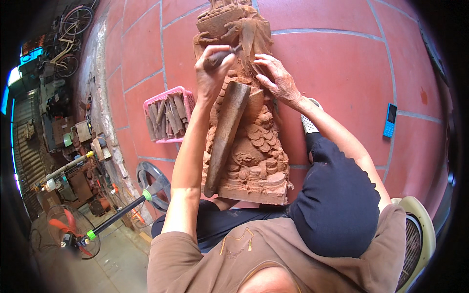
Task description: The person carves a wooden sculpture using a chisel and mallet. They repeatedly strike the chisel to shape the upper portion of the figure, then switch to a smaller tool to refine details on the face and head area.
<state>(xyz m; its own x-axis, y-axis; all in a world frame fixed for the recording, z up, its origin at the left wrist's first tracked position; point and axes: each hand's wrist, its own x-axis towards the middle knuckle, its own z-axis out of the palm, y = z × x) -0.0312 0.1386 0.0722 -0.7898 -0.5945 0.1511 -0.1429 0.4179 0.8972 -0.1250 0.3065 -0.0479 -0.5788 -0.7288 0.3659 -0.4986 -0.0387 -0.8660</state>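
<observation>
A reddish-brown wood carving [254,151] with scale-like and rounded relief lies lengthwise before me, between my legs. Near its far part, my left hand [211,73] is closed around the dark handle of a carving chisel [216,59]. The chisel's short blade points right, toward carved folds in the wood. My right hand [277,78] rests beside those folds, fingers stretched out and apart, holding nothing. A long, dark wooden club [227,136] lies slanted along the near part of the carving, touched by neither hand.
Left of the carving, a pink plastic basket [189,92] holds several wooden-handled tools. A blue phone [390,120] lies on the red tiles [337,63] at right. At left stand a fan [69,229], clutter and a bicycle [68,46]. A chair [420,229] is at lower right.
</observation>
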